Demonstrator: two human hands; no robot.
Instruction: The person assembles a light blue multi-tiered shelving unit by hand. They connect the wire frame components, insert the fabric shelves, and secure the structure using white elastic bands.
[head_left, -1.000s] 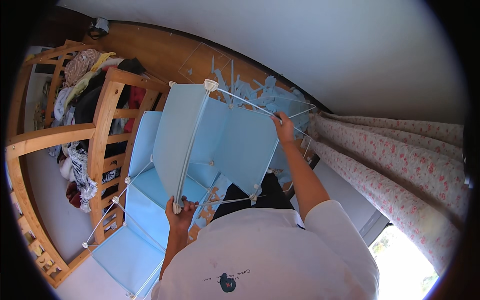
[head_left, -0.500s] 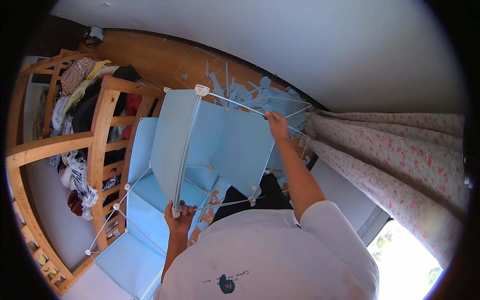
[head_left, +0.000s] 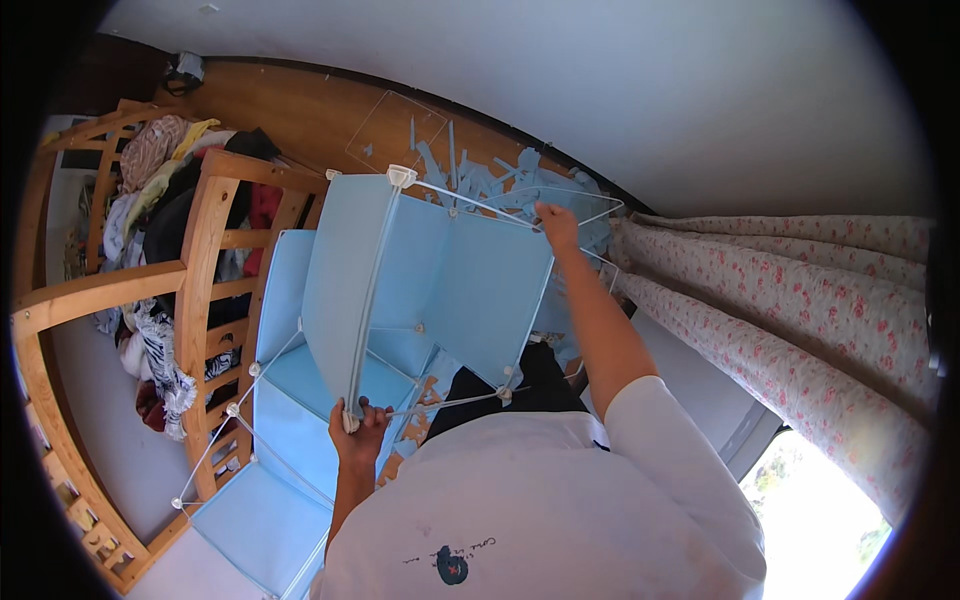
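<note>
In an apparent frame-adjusting step that next calls for steady bracing, the left hand (head_left: 364, 430) clamps a pale-blue-panelled, white-wire-framed cube (head_left: 343, 285) before the torso (head_left: 540, 500), the right hand (head_left: 556, 226) curled at its far bar (head_left: 475, 204), grip unclear.

Ahead of the left hand (head_left: 362, 435) and right hand (head_left: 558, 225) spreads a brown wooden floor (head_left: 290, 95). Torn, flat, pale-blue scraps (head_left: 436, 172) litter it beyond the right hand, more just right of the left. Farther out lies 1 thin, white wire square (head_left: 417, 104). Left of both, a light-brown slatted wooden frame (head_left: 100, 287) encloses heaped multicoloured cloth (head_left: 180, 225).
</note>
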